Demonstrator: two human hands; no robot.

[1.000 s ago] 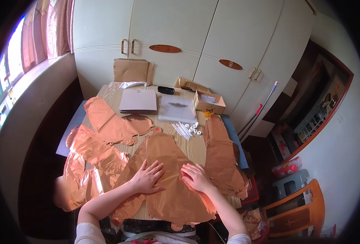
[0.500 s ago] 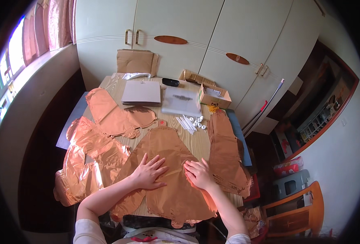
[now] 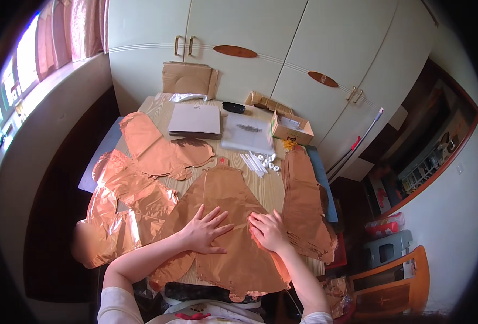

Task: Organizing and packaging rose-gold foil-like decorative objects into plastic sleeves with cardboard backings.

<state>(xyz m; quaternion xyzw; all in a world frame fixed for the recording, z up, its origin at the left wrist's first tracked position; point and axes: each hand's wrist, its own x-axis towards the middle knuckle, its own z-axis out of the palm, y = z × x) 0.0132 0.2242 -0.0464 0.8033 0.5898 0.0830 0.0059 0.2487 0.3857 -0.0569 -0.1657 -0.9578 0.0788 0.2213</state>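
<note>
Wood-grain bench (image 3: 270,186) stands before pale cabinets (image 3: 239,24), its near edge at the wearer's body. Both hands rest on the copper foil piece (image 3: 241,248), which lies at the near middle of the bench.

Left hand (image 3: 204,232): palm down, flat, fingers spread and pointing away and to the right, thumb out to the right; wide open, nothing gripped. Left forearm slants in from lower left, elbow bent. Right hand (image 3: 268,233): back uppermost, fingers drawn together and bent, tips toward far left on the foil; cannot tell if it pinches anything. Right forearm slants in from lower right.

Foil tapers: broad end toward the wearer, narrow end away. Long axis runs near to far, almost straight out from the body. Small tab (image 3: 222,161) with red spot at the far tip.

Left of it, a shiny, crinkled foil heap (image 3: 134,197); right, a long foil stack (image 3: 304,205). Beyond: flatter foil shape (image 3: 158,146), white sticks (image 3: 253,164), then a clear bag (image 3: 247,137) and open carton (image 3: 293,133).
</note>
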